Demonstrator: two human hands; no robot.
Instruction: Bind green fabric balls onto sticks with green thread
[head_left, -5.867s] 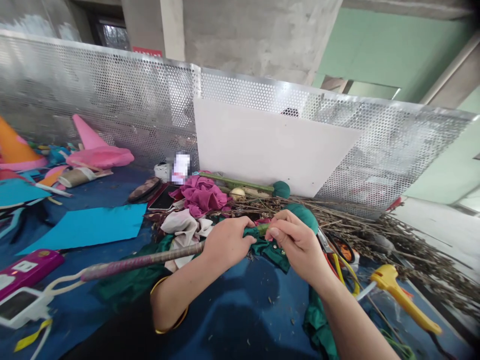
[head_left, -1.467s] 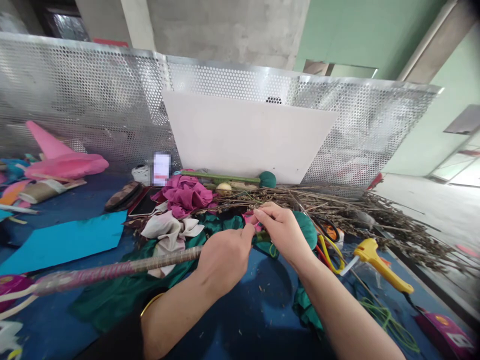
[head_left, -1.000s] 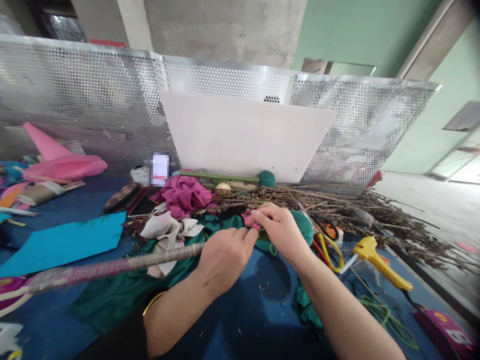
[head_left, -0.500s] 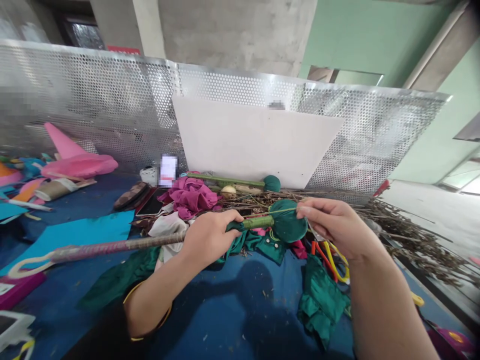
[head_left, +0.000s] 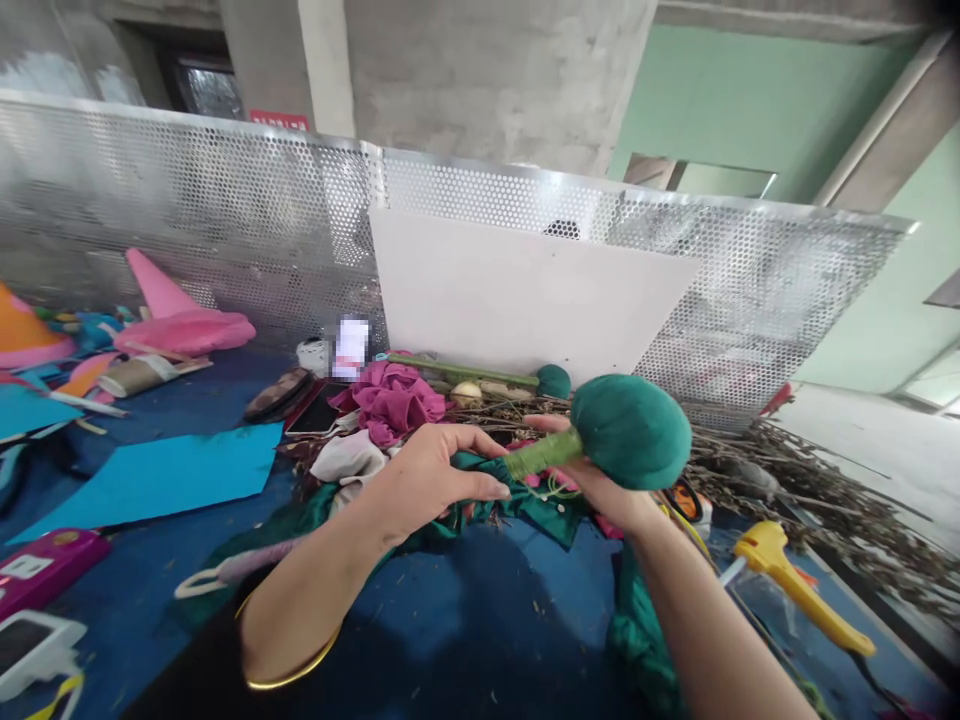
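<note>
A stick with a round dark-green cloth head (head_left: 631,432) lies across both hands, tilted up toward the right. Its neck is wound in light-green thread (head_left: 541,455), and dark-green cloth covers the part beside it. My left hand (head_left: 424,475) is closed round that cloth-covered part, thumb in front. Under the head, my right hand (head_left: 604,492) grips the neck from behind, most of its fingers hidden by the stick. A loose light-green thread (head_left: 561,487) hangs near the right palm. The stick's wrapped lower end (head_left: 255,560) comes out left of my forearm, with a pale loop.
Magenta cloth (head_left: 397,400), dry twigs (head_left: 502,408) and a second green-headed stick (head_left: 553,381) lie behind my hands. On the right are a yellow glue gun (head_left: 802,585) and green cloth (head_left: 637,645). Blue sheet (head_left: 172,475) lies left. A white board (head_left: 525,290) leans on perforated metal.
My right hand has gone from pinching the thread at the head to holding the neck from behind. The head has come up and closer, while the stick's looped end has swung lower.
</note>
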